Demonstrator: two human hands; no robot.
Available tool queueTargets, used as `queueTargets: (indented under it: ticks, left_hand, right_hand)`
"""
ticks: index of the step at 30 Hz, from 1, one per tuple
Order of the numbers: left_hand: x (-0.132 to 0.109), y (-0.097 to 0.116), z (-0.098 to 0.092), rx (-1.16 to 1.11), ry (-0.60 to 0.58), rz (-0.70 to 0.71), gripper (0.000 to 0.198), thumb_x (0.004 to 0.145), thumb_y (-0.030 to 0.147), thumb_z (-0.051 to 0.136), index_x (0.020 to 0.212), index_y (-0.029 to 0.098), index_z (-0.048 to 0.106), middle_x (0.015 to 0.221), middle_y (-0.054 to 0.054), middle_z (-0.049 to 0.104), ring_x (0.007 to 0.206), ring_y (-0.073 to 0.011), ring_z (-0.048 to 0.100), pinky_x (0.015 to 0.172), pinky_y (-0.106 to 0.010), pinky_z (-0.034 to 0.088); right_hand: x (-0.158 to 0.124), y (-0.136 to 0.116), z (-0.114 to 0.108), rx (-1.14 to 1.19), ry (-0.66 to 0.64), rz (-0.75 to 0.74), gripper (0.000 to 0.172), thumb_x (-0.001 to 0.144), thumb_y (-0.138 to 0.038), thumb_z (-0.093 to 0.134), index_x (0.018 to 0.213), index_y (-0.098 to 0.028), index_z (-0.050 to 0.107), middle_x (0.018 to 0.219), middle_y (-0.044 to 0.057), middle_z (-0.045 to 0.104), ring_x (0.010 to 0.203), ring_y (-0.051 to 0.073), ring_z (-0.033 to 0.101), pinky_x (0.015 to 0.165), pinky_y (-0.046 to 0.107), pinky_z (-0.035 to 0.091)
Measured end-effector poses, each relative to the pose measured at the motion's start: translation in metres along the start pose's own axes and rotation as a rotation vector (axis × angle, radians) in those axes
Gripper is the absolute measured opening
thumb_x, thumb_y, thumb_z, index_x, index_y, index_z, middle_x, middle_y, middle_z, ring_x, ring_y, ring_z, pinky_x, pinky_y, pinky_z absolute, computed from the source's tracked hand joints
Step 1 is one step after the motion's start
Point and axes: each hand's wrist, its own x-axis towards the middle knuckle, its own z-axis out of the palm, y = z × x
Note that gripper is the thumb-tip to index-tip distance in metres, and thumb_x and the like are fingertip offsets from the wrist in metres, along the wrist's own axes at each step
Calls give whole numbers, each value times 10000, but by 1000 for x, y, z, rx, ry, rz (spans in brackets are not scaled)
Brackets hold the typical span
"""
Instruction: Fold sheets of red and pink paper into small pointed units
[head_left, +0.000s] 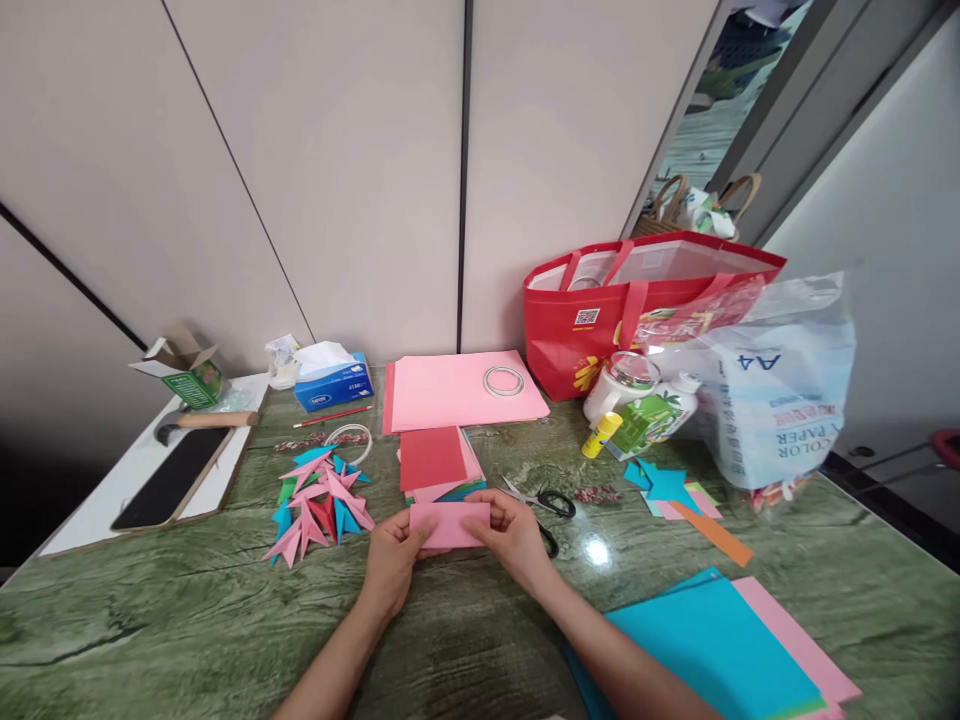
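Note:
A pink paper (450, 538), folded into a narrow rectangle, is held up between both hands above the green table. My left hand (396, 558) pinches its left end, thumb on the near face. At the right end, my right hand (510, 535) grips it the same way. Just behind the hands lies a stack of small square papers (433, 460) with red on top. Black-handled scissors (555, 500) rest right behind my right hand, partly hidden by it. Left of my left hand is a pile of folded paper pieces (319, 505) in pink, blue, green and red.
Large pink sheets (442, 390) lie by the wall. At right are a red bag (559, 335), a glue stick (602, 435), paper scraps (667, 487), a plastic pack (780, 400) and blue sheets (712, 640). At left are a hammer (217, 420), a phone (172, 480) and a tissue pack (334, 385).

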Motion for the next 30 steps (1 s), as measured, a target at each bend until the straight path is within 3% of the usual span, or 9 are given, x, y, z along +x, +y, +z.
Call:
queueTargets:
  ticks: [15,30]
  left_hand:
    - [-3,3,2,32,14,-1,301,569,289,727,831,144,698,752,-52,716,731,-230,642,578,-313,531]
    - [-1,0,0,54,22,8,312,558,288,733,829,139,693,752,-50,717,719,-229,642,589,-318,528]
  right_hand:
    - [0,-1,-1,0,13,11,335,588,-306,707,858,-170,563,655,8,662,548,144,585,518,245,445]
    - [0,-4,0,-44,3,-11,265,599,-321,695,768,-166,561,635,-7,626,556,135,567,511,230,427]
